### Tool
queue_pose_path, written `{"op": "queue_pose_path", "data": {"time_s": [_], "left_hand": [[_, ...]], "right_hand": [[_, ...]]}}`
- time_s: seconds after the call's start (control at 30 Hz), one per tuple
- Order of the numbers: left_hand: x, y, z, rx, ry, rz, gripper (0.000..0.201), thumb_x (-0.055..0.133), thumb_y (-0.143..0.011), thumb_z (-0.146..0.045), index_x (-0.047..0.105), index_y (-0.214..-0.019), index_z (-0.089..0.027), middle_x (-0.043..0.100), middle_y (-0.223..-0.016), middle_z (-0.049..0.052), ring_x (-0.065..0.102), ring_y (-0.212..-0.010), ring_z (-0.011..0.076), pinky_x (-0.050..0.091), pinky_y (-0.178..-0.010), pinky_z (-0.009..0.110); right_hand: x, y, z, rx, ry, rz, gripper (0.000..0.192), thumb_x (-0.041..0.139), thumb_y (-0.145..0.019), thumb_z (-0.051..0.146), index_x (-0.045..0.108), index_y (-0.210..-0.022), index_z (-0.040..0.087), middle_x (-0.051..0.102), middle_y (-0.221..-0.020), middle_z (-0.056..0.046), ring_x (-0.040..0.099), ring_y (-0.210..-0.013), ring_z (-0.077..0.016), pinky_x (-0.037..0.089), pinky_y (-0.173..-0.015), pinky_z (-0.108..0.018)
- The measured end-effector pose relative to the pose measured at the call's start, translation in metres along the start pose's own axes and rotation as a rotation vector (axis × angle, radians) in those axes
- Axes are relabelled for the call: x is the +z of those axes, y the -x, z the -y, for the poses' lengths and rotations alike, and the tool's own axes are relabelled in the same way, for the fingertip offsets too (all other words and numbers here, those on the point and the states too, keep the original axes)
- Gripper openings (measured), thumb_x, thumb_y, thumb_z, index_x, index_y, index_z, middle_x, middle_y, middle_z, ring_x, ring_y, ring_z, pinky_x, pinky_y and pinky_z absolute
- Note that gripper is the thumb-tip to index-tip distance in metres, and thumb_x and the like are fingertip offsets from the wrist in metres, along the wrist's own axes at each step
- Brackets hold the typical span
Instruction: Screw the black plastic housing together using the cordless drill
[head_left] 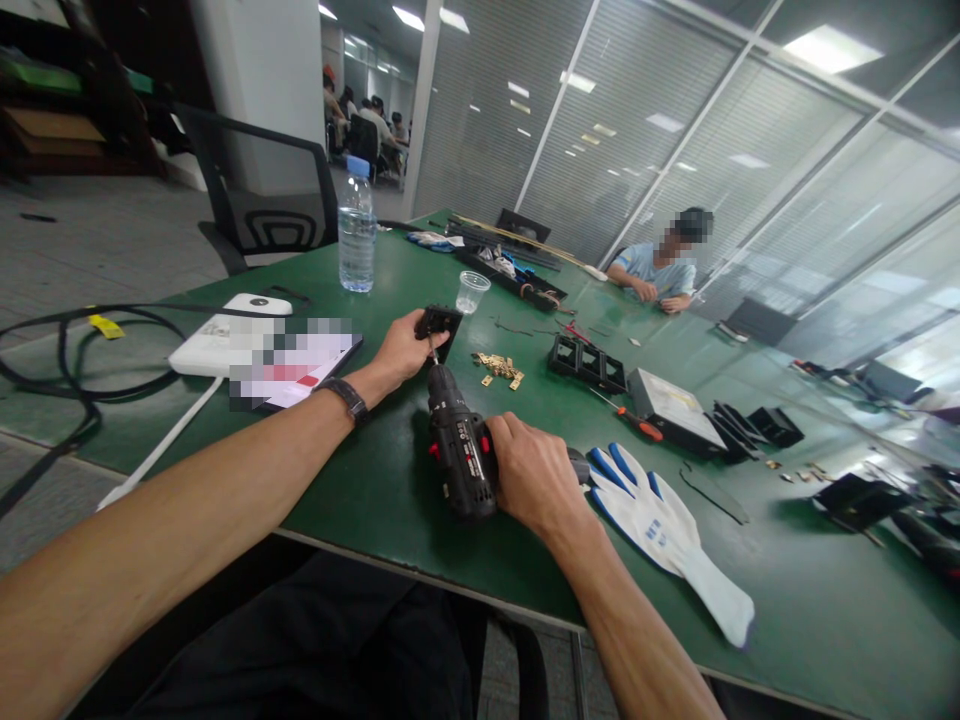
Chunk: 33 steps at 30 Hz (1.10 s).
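Note:
My right hand (534, 478) grips a black cordless drill (459, 448) lying low over the green table (390, 470). Its bit points away from me into a small black square part (440, 324). My left hand (403, 347) holds that part down on the table; a dark watch sits on that wrist. A pile of small brass pieces (499, 368) lies just right of the part.
A white and blue glove (664, 525) lies right of the drill. Beyond are a black frame (586, 362), an orange-handled screwdriver (634, 420), a plastic cup (472, 291), a water bottle (357, 228), a white device (225, 340) and black cables (67, 365). Another person (660, 265) sits across.

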<state>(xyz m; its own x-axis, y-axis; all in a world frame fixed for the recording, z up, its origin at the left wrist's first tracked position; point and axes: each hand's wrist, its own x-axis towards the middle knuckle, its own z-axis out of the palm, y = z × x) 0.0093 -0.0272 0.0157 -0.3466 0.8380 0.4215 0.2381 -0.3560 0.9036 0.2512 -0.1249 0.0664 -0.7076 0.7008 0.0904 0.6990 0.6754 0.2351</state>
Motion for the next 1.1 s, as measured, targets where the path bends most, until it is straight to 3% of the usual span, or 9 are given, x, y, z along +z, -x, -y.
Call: {"op": "queue_pose_path", "data": {"time_s": [0.5,1.1], "left_hand": [[0.0004,0.0002,-0.0007,-0.016,0.004,0.002,0.035,0.068,-0.07,-0.033,0.062,-0.098,-0.014,0.067,-0.088,0.005,0.059,-0.076,0.016,0.046,-0.07,0.029],[-0.0001,0.0004,-0.0001,0.003,-0.018,-0.005,0.032,0.068,-0.071,-0.032,0.063,-0.098,-0.016,0.067,-0.088,0.005,0.058,-0.074,0.0161,0.045,-0.069,0.029]], "right_hand": [[-0.0029,-0.0007,0.0005,0.01,0.0,0.042,0.024,0.056,-0.079,0.022,0.047,-0.101,0.021,0.059,-0.098,-0.007,0.059,-0.083,-0.0217,0.039,-0.065,-0.03],[-0.0005,0.0001,-0.0003,0.002,-0.007,-0.001,0.02,0.053,-0.08,0.022,0.047,-0.099,0.021,0.06,-0.096,-0.006,0.059,-0.08,-0.021,0.035,-0.062,-0.029]]}}
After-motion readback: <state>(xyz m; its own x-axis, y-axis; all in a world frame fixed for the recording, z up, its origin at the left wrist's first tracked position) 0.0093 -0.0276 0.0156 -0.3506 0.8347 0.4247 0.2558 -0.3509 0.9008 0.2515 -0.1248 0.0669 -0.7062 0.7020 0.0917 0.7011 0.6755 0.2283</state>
